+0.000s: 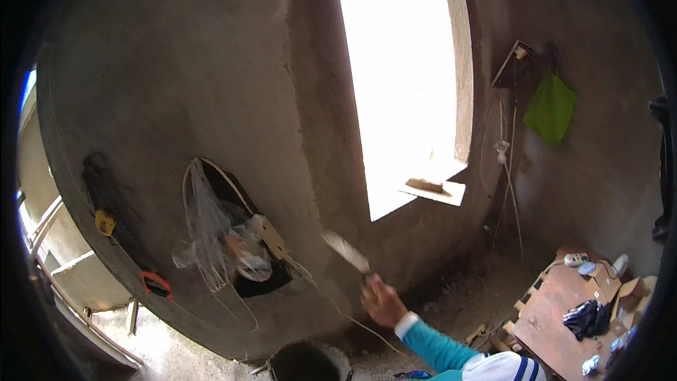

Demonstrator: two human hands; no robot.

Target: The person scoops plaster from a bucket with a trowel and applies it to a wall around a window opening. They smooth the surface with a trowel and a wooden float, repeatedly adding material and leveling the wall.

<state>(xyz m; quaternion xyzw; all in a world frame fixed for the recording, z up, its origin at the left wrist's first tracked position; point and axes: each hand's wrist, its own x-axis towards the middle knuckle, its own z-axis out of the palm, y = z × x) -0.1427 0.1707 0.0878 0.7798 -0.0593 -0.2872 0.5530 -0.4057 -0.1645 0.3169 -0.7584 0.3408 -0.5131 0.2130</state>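
Observation:
My right hand (383, 302), in a teal and white sleeve, is closed around the handle of a trowel (347, 252). Its long pale blade points up and left, smeared by motion. The blade is at the grey plastered wall (243, 63), below and left of the bright window opening; whether it touches the surface I cannot tell. Below the hand and to its left, a round dark bucket (307, 363) stands at the lower edge, partly cut off. My left hand is out of sight.
A clear plastic bag (211, 229) and cables hang by a wall recess on the left. A float (426, 185) lies on a board on the windowsill. A green bag (550, 109) hangs at right. Below it, a wooden board (546, 331) bears cartons and a black bag.

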